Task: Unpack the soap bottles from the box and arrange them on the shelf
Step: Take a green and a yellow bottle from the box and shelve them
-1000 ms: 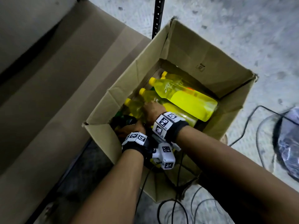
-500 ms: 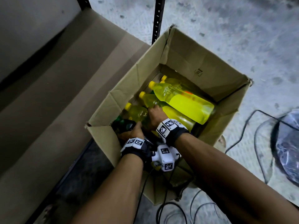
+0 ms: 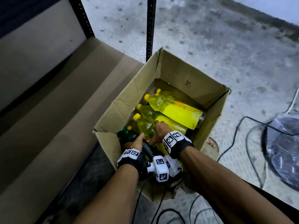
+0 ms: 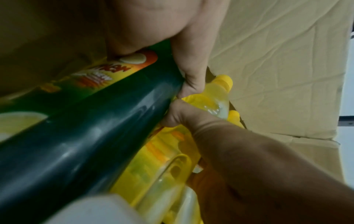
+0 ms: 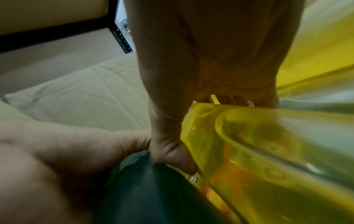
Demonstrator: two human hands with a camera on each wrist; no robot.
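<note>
My left hand [image 3: 136, 143] grips the green bottle [image 4: 91, 128] and my right hand [image 3: 159, 131] grips a yellow bottle [image 3: 146, 124], both low at the box's [image 3: 174, 73] near end. I judge them full, heavy and slick, best held around the body. Only the left wrist view shows my fingers [image 4: 191, 72] curled around the green one.

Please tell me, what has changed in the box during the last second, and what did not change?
The right hand has lifted one yellow soap bottle so that its capped end now stands higher than a second ago. The left hand kept its grip on the dark green soap bottle, which has also come up a little. The other yellow bottles stayed lying in the cardboard box, and the shelf still holds no bottles.
</note>
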